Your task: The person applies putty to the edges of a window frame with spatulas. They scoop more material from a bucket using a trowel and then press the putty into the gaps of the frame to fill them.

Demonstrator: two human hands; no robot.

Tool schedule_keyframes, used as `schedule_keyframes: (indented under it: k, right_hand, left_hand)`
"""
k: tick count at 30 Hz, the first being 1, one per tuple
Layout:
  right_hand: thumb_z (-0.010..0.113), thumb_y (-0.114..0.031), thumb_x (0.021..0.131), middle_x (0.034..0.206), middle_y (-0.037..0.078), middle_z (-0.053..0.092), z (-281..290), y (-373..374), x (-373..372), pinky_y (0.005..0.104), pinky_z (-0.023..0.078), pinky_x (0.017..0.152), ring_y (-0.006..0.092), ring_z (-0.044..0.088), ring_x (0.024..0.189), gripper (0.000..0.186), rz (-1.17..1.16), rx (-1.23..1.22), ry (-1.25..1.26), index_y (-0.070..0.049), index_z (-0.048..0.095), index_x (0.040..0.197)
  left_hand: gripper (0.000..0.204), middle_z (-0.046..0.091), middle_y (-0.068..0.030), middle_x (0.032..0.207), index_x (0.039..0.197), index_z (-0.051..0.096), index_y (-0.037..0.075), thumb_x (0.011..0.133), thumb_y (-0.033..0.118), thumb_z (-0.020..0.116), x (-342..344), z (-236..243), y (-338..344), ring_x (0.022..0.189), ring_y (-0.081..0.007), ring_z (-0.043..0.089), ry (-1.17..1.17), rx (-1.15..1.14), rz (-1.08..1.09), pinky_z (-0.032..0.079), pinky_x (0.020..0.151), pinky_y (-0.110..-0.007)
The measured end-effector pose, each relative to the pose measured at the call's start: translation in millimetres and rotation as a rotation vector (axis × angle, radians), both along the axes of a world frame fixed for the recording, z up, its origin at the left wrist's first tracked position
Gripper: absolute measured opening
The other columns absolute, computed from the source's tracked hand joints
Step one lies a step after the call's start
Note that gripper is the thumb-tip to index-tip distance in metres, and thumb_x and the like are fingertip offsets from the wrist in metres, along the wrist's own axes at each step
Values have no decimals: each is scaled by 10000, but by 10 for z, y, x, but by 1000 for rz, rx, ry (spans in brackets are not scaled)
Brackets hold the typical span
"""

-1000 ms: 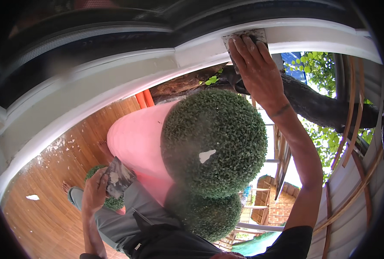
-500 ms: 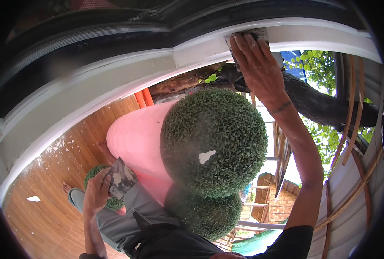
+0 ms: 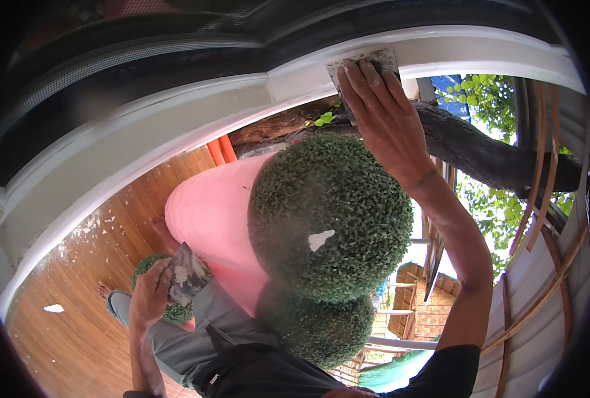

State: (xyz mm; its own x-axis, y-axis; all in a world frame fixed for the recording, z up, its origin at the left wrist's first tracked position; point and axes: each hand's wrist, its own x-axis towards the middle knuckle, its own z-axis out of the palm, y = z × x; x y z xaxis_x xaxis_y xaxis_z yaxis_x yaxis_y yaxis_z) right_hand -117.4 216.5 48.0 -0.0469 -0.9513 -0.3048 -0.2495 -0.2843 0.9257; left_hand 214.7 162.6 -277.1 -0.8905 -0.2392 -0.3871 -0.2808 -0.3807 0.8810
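Up at the white frame (image 3: pixel 235 93), my right hand (image 3: pixel 388 123) grips a flat metal putty scraper (image 3: pixel 336 69). Its blade lies against the frame's face, and the fingers press along it; part of it is hidden behind them. Low on the left, in front of my grey trousers, my left hand (image 3: pixel 149 292) grips a second flat, dark putty scraper (image 3: pixel 190 275). Pale putty is smeared on this one's surface. White dust marks the fingers of my right hand.
A pink planter (image 3: pixel 212 205) with a round clipped green bush (image 3: pixel 334 199) stands beneath the frame, another bush (image 3: pixel 318 328) beside it. White flakes lie on the wooden floor (image 3: pixel 76 331) and on the bush. A dark tree trunk (image 3: pixel 487 152) crosses beyond my right arm.
My right hand and its scraper have slid a little to the left along the white frame. My left hand with its scraper has stayed nearly still.
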Motion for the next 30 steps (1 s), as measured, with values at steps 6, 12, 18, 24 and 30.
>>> schedule_keyframes:
  k: [6, 12, 18, 24, 30]
  right_hand:
    - [559, -224, 894, 1340, 65, 530, -166, -91, -196, 370, 341, 1118, 220, 446, 1277, 494, 23, 24, 100, -37, 551, 1351]
    - [546, -238, 905, 1362, 54, 502, -225, -34, -272, 368, 336, 1123, 215, 429, 1290, 500, 33, 11, 135, -42, 538, 1365]
    - [546, -282, 910, 1422, 50, 438, -327, 367, -227, 365, 334, 1132, 215, 386, 1343, 558, -15, -6, 161, -58, 477, 1417]
    - [567, -275, 893, 1416, 42, 437, -343, 289, -134, 368, 336, 1134, 217, 390, 1337, 577, -48, -89, 84, -57, 472, 1419]
    - [574, -258, 874, 1371, 66, 471, -403, 38, -318, 373, 336, 1130, 223, 411, 1310, 564, 47, -93, 149, -41, 504, 1390]
  left_hand:
    - [303, 655, -106, 759, 1213, 614, -29, 1017, 150, 468, 53, -52, 53, 530, -167, 610, -39, -9, 4, 491, 530, -303]
    - [301, 657, -112, 755, 1212, 615, -25, 1015, 149, 468, 34, -42, 62, 531, -175, 616, -39, 1, -2, 493, 538, -305]
    - [307, 664, -111, 773, 1223, 612, -28, 1015, 149, 472, 53, -18, 27, 544, -166, 621, -14, -6, 26, 493, 529, -303]
    - [307, 665, -105, 781, 1230, 613, -25, 1013, 147, 479, 145, -120, 56, 547, -153, 612, -75, 10, 25, 488, 524, -298]
    - [306, 655, -118, 760, 1230, 615, -9, 1012, 147, 467, -10, -70, 107, 529, -177, 611, -29, -23, -38, 486, 543, -313]
